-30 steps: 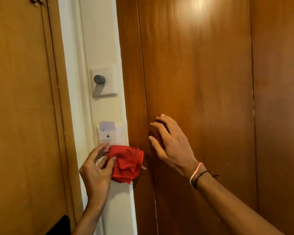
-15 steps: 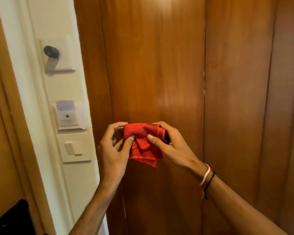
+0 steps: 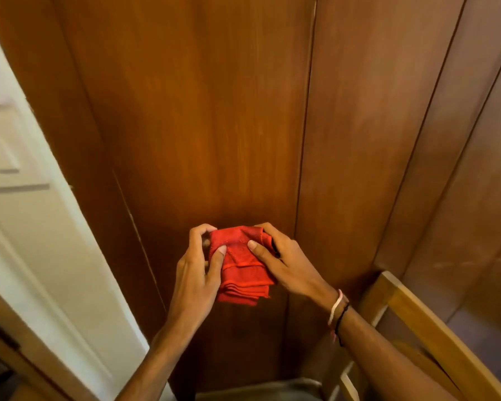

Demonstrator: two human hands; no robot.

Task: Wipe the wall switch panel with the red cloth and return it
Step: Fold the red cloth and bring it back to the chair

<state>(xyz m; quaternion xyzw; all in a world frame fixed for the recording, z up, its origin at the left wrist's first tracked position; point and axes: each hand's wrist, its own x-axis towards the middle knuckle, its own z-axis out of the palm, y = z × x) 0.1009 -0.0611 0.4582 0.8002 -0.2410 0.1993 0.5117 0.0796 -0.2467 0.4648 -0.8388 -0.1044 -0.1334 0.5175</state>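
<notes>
I hold the folded red cloth (image 3: 242, 266) with both hands in front of the brown wooden panel. My left hand (image 3: 195, 273) grips its left edge with the thumb on the front. My right hand (image 3: 284, 261) grips its right edge, thumb pressed on the top fold. The white wall switch panel (image 3: 3, 157) lies blurred at the far left edge, well away from the cloth and only partly in view.
Wooden wall panels (image 3: 214, 111) fill the middle and right. A white wall strip (image 3: 49, 256) runs down the left. A light wooden frame (image 3: 434, 331) stands at the lower right, and a grey surface (image 3: 261, 390) shows at the bottom.
The cloth has left the switch panel and my right hand has joined my left on it. The view has swung right and down, pushing the switches to the left edge.
</notes>
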